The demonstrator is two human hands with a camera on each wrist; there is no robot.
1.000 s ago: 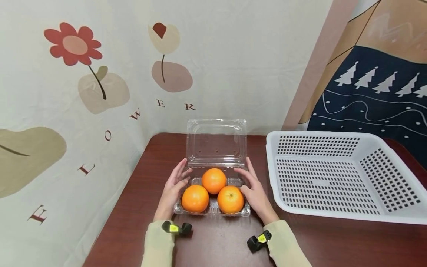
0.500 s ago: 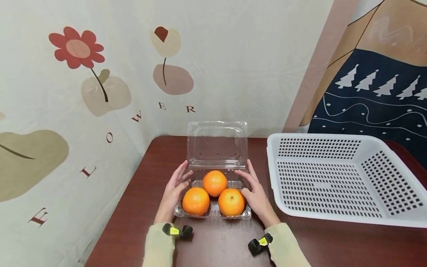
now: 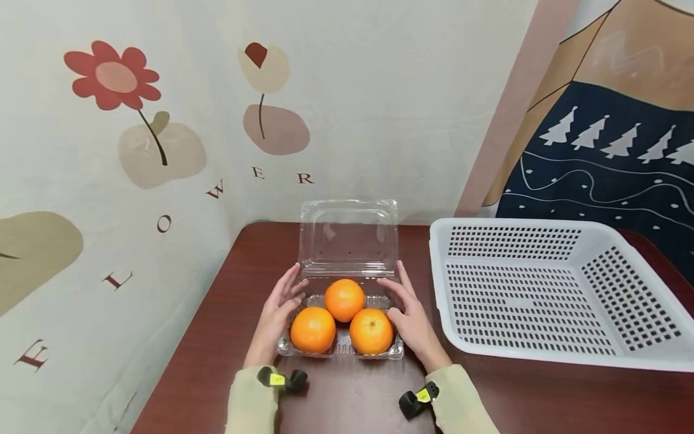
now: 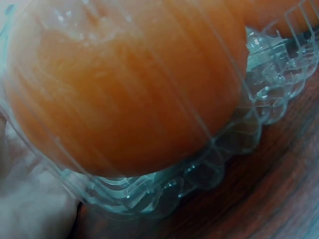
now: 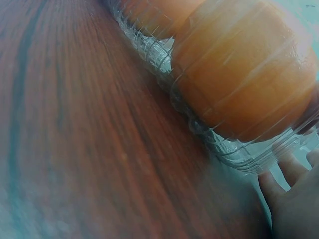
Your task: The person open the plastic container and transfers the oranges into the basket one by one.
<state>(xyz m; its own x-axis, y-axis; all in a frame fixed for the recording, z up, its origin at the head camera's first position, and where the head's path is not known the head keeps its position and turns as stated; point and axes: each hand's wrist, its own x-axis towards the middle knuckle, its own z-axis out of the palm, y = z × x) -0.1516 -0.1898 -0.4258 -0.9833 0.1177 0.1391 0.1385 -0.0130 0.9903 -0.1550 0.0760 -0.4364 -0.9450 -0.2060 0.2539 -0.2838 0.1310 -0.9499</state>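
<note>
Only the framing has moved, setting everything slightly leftward: left grip [image 3: 276, 314] and right grip [image 3: 415, 322], both spread wide, remain flanking the clear container [image 3: 344, 347] of three oranges [image 3: 344, 300], lower centre, on the counter [image 3: 338, 404].

Off-wht. cloth backdrop [image 3: 390, 108] hangs behind the desk [image 3: 255, 253], w/ soft folds L side. Print on it, L to R: olive leaf shape [image 3: 38, 256] cut by frame edge, lg. red flower [image 3: 114, 75] over a beige blob [image 3: 181, 157], sm. cream-&-red bloom [image 3: 271, 69] above a mauve blob [image 3: 287, 129]. Dk.-red letters [image 3: 214, 190] spell FLOWER, curving up toward ctr. Pink stripe [image 3: 501, 114] slants down, then tan area [image 3: 645, 54] & navy patch [image 3: 607, 175] w/ wht. fir trees [image 3: 622, 141], wavy lines, dots. Desk: reddish-brn., rounded far corners, wood grain in R wrist view, pale sheen nr. front.
</note>
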